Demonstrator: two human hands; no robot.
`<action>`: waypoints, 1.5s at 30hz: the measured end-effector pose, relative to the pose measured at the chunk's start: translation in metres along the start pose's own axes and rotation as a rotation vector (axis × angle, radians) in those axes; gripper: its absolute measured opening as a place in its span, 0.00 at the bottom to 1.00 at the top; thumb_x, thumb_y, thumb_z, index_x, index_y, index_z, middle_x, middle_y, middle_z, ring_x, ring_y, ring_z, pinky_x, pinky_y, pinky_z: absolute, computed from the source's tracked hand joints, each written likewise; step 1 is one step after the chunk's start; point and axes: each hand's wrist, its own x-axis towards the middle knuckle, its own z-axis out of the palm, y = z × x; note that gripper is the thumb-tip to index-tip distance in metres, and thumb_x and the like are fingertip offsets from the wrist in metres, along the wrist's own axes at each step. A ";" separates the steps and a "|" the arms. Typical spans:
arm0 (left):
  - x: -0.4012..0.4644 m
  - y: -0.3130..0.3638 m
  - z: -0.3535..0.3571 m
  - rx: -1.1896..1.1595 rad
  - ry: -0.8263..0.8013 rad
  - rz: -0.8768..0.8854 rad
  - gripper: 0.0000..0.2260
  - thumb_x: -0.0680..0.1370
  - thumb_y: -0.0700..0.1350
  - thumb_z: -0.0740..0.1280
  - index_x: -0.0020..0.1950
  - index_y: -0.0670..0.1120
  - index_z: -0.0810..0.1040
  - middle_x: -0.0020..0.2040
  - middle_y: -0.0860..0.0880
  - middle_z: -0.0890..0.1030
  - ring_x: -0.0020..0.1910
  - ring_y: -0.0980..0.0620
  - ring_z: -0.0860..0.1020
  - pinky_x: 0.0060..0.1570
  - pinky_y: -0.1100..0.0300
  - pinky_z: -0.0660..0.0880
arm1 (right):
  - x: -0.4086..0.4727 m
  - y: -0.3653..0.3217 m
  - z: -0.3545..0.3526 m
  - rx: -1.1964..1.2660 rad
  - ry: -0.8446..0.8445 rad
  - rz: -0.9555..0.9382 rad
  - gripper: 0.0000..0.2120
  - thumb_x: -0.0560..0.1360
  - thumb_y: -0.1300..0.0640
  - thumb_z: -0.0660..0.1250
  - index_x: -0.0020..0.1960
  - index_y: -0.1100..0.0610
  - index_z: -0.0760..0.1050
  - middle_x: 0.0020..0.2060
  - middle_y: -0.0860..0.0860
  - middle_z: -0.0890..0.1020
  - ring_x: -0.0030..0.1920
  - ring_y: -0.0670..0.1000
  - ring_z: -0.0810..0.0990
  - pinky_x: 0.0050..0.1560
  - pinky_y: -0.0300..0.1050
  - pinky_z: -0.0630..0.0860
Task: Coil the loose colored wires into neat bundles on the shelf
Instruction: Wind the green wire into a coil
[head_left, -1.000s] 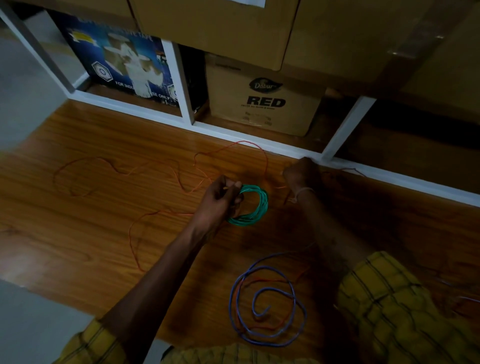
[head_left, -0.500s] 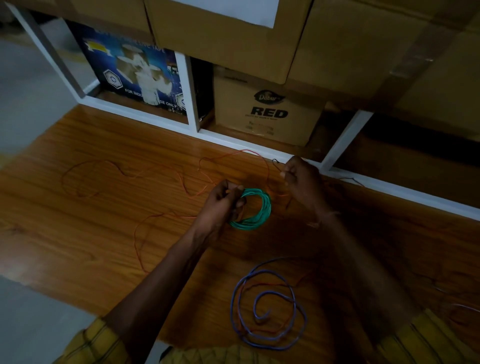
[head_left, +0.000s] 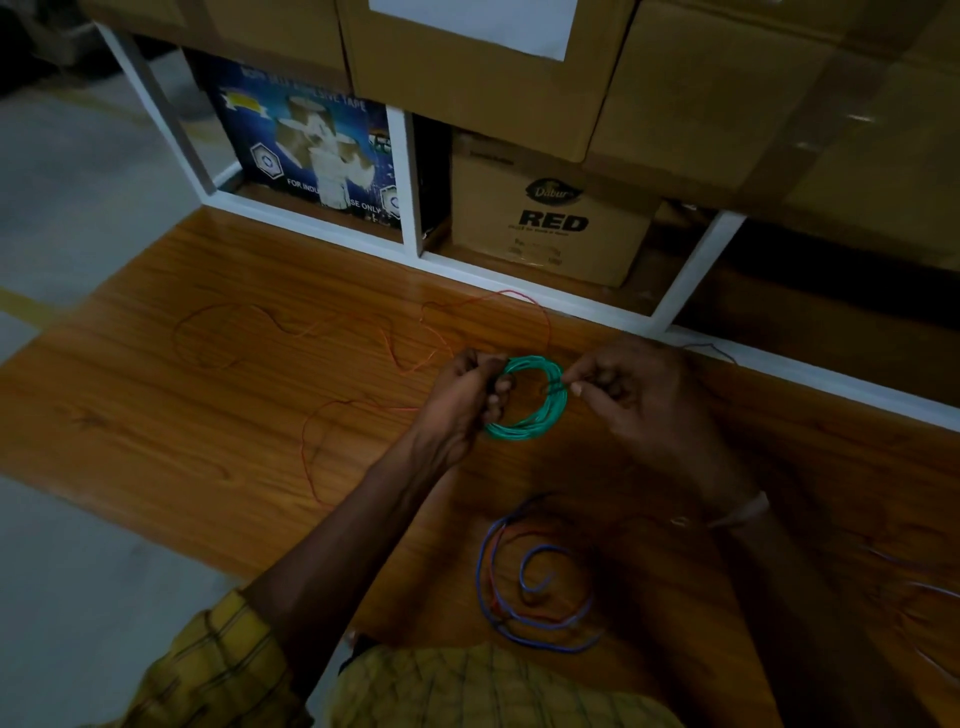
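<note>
A green wire coil (head_left: 530, 423) is held just above the wooden shelf board (head_left: 218, 415). My left hand (head_left: 462, 397) grips its left side with curled fingers. My right hand (head_left: 634, 395) pinches the coil's right side between thumb and fingertip, where a dark wire end crosses the loops. A thin orange wire (head_left: 311, 332) sprawls loose over the board to the left and behind the coil. A blue wire with a red strand (head_left: 524, 613) lies in a rough spiral near my body.
White shelf frame (head_left: 519, 273) runs behind the board. Under the upper shelf stand a blue tape carton (head_left: 306, 156) and a brown "RED" box (head_left: 550, 218). Thin purple wires (head_left: 924, 597) lie at the far right. Grey floor (head_left: 67, 571) borders the board on the left.
My right hand came from near the white frame to the coil's right side and now pinches it. The left hand kept hold of the green coil throughout.
</note>
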 end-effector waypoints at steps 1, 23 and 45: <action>-0.001 0.000 0.001 -0.009 0.002 -0.001 0.06 0.87 0.41 0.61 0.50 0.47 0.71 0.30 0.52 0.73 0.24 0.59 0.66 0.22 0.67 0.61 | -0.002 0.001 0.004 -0.016 0.002 -0.015 0.07 0.73 0.68 0.75 0.48 0.58 0.85 0.44 0.48 0.82 0.43 0.45 0.80 0.40 0.34 0.75; -0.024 0.018 0.028 -0.118 -0.105 -0.176 0.10 0.87 0.40 0.58 0.48 0.43 0.74 0.30 0.51 0.72 0.22 0.60 0.63 0.22 0.67 0.54 | -0.017 0.006 0.044 -0.489 0.244 -0.380 0.10 0.82 0.65 0.63 0.44 0.63 0.79 0.38 0.57 0.78 0.40 0.57 0.75 0.43 0.54 0.75; -0.022 0.024 0.033 -0.043 -0.189 -0.088 0.06 0.86 0.37 0.59 0.52 0.42 0.74 0.35 0.47 0.78 0.24 0.58 0.66 0.20 0.68 0.57 | -0.012 0.001 0.025 -0.182 0.373 -0.207 0.04 0.74 0.67 0.74 0.45 0.60 0.81 0.42 0.51 0.82 0.44 0.51 0.78 0.44 0.46 0.75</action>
